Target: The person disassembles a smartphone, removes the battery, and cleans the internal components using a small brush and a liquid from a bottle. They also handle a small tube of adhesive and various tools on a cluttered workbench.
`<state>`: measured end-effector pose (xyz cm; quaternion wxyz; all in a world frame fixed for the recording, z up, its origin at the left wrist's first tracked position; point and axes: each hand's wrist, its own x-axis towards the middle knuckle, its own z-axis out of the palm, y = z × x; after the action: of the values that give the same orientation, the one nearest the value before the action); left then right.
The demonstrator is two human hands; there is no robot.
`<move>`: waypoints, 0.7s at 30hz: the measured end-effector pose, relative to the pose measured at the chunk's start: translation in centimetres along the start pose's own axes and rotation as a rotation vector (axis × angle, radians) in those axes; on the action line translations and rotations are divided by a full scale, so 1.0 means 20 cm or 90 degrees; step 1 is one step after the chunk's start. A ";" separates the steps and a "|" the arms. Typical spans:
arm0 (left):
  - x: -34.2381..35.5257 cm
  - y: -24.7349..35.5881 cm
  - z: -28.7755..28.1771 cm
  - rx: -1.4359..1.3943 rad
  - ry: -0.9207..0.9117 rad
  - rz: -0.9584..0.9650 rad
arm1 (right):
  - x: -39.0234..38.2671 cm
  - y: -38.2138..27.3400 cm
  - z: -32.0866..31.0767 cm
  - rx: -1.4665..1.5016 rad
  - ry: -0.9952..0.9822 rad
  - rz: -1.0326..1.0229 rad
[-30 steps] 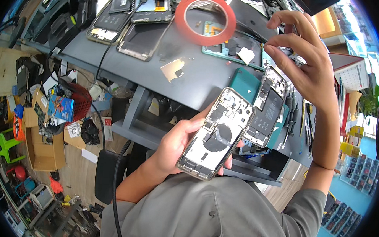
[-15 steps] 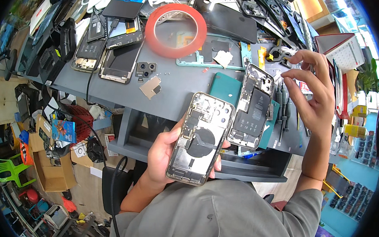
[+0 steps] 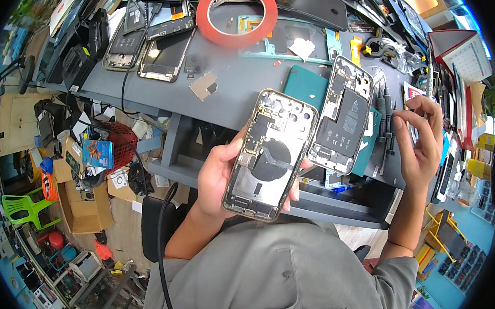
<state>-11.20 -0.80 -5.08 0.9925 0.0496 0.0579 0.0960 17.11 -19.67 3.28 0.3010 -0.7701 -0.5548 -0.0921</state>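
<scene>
My left hand (image 3: 219, 172) grips an opened phone housing (image 3: 283, 128), its inner side facing up, with a round black coil pad and camera openings at the top. Just right of it, a second opened phone (image 3: 343, 115) with a black battery lies tilted at the desk edge, partly over a green mat (image 3: 305, 84). Raised at the right is my right hand (image 3: 420, 145). Its thumb and index tips come close together beside several dark screwdrivers (image 3: 383, 117); anything between the fingertips is too small to make out.
A large red tape roll (image 3: 234, 40) lies at the back of the grey desk (image 3: 149, 97). Phone parts crowd the far left, including a phone frame with screen (image 3: 165, 59). A flat metal piece (image 3: 204, 86) lies mid-desk. Below is an open drawer (image 3: 335, 208).
The whole view has shifted, with the desk sitting higher in it. My right hand has moved down and right, away from the second phone, toward the screwdrivers. The left hand keeps its housing.
</scene>
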 end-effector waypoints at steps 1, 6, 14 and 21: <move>0.00 0.00 0.00 0.008 -0.009 0.007 | -0.02 0.00 0.01 0.001 0.009 0.003; 0.00 -0.01 0.01 0.024 0.015 0.020 | -0.08 0.02 0.04 0.022 0.042 0.014; 0.00 -0.02 0.00 0.042 0.032 0.022 | -0.08 0.06 0.04 0.027 0.078 0.004; 0.00 -0.03 0.04 0.003 0.057 0.030 | -0.10 0.08 0.06 0.024 0.105 0.009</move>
<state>-10.97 -1.42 -4.29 0.9862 0.0492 0.1014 0.1213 17.66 -20.94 0.87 0.3608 -0.7582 -0.5241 -0.1425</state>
